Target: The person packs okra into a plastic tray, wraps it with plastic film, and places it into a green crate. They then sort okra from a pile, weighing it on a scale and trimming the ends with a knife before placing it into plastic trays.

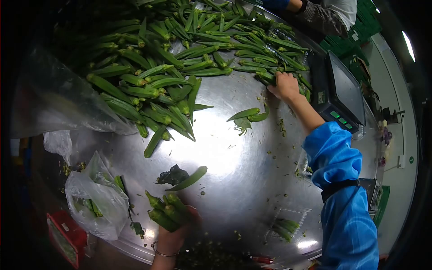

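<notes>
Several green okra pods (pixel 167 211) are bunched in my left hand (pixel 174 236), near the table's front edge; its fingers are wrapped round them and partly blurred. A bracelet circles that wrist. My right hand (pixel 284 85), on a blue-sleeved arm, reaches to the back right and touches okra (pixel 266 77) at the edge of the large pile (pixel 148 85). Its fingers are bent down over the pods, and their tips are hidden. Two loose pods (pixel 252 114) lie on the metal table (pixel 220 157) between the hands.
A digital scale (pixel 339 90) stands right of my right hand. A clear tray with okra (pixel 284 228) lies at the front right. Plastic bags (pixel 101 202) and a red basket (pixel 67 238) are at the left. A co-worker's sleeve (pixel 321 17) shows at the top.
</notes>
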### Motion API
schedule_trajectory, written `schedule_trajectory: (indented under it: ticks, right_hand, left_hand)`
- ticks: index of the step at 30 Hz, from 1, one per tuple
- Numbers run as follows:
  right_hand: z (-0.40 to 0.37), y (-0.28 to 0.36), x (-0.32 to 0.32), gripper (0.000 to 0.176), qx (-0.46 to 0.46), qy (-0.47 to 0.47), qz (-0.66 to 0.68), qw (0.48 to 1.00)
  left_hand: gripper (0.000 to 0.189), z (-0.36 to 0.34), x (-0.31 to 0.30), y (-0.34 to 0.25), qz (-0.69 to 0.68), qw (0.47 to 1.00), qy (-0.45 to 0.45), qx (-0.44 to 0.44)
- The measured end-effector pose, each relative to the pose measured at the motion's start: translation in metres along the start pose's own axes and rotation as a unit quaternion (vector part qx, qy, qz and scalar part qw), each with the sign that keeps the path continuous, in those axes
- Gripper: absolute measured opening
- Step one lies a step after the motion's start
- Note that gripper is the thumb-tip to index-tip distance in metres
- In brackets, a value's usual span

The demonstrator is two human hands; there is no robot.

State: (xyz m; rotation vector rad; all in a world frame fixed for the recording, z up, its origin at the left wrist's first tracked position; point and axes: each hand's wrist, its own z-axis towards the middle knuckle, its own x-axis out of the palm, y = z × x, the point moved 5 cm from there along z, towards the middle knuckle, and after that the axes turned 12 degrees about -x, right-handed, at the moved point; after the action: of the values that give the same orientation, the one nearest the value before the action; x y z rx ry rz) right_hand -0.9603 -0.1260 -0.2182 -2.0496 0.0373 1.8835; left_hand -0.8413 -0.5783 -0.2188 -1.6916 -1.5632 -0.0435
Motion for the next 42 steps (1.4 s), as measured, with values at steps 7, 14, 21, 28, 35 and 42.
schedule_trajectory:
  ticks: [7, 14, 21, 28, 35, 42]
  right_hand:
    - [-0.089, 0.045, -0.018, 0.025, 0.123, 0.212, 0.842, 0.48]
    - [-0.158, 0.115, -0.066, 0.04, -0.014, 0.216, 0.973, 0.076]
    - [-0.172, 0.133, -0.104, 0.042, -0.032, 0.174, 0.972, 0.155]
    - [-0.171, 0.123, -0.099, 0.037, 0.022, 0.075, 0.86, 0.504]
    - [-0.206, 0.186, -0.126, 0.042, 0.01, 0.245, 0.746, 0.62]
    - [-0.233, 0.267, -0.14, 0.052, -0.058, 0.104, 0.662, 0.74]
  left_hand:
    - [0.038, 0.006, 0.022, -0.003, -0.049, 0.999, 0.016, -0.007]
    - [0.039, 0.021, 0.067, -0.028, -0.057, 0.995, 0.079, 0.023]
    - [0.04, -0.002, 0.057, -0.02, -0.082, 0.994, 0.059, 0.035]
    - [0.037, -0.022, 0.023, -0.015, -0.084, 0.994, 0.009, 0.073]
    - [0.042, -0.023, 0.026, -0.011, -0.059, 0.994, 0.014, 0.094]
    - [0.047, -0.017, -0.001, 0.012, -0.149, 0.982, 0.057, 0.101]
